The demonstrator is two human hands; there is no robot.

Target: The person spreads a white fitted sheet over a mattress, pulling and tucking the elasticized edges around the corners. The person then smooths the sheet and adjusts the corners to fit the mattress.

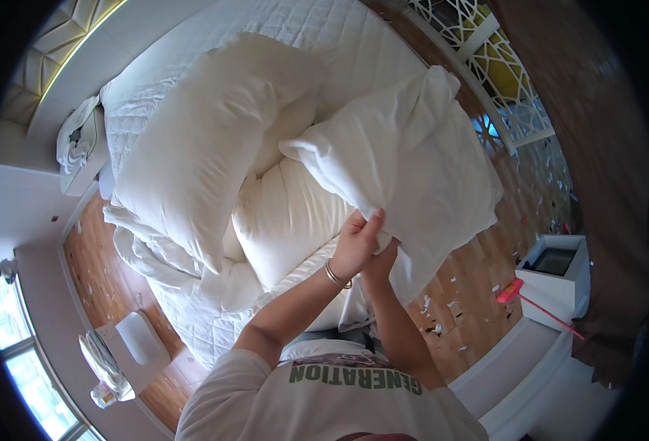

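Note:
A white pillowcase hangs spread from both my hands over the right side of the bed. My left hand, with bracelets at the wrist, pinches its near edge between thumb and fingers. Just to the right and lower, my right hand grips the cloth too, its fingers partly hidden by the fabric. Under the case edge lies a cream pillow; whether part of it sits inside the cloth, I cannot tell. Left of it, a plump white pillow leans on other bedding.
Everything soft rests on a quilted white mattress. Scraps litter the wood floor at right, near a white box-like bin and a red broom. A white lattice screen stands at upper right, a small table at lower left.

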